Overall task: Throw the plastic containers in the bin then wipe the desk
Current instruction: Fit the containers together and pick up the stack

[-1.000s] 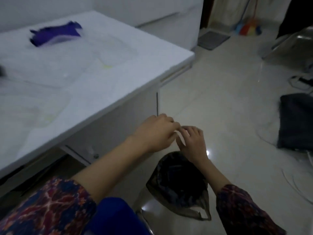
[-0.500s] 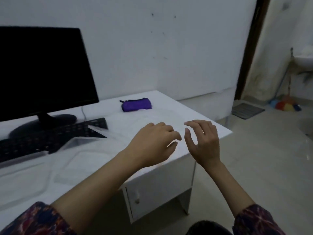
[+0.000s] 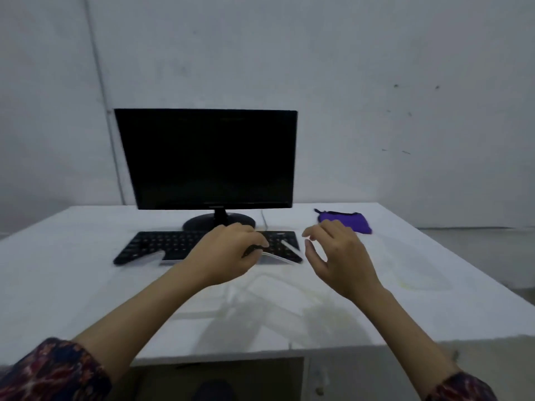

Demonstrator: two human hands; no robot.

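Both hands are held above the white desk [image 3: 72, 256], and nothing is gripped by either. The left hand [image 3: 228, 253] is seen with fingers loosely curled over the right end of the black keyboard [image 3: 162, 244]; the right hand [image 3: 338, 256] is spread, fingers relaxed and slightly bent.

Clear plastic containers [image 3: 278, 302] are laid on the desk beneath and just nearer than the hands, at 6 o'clock from them; thin, transparent and rectangular with rounded corners, their edges are hard to trace. Another clear piece [image 3: 417, 270] is seen at 3 o'clock of the right hand, faintly stained yellow.

A soft purple pouch [image 3: 347, 221] is placed at 1 o'clock, beside the dark monitor [image 3: 208, 157]. The desk's front edge is seen at 6 o'clock, and bare surface at 9 o'clock.
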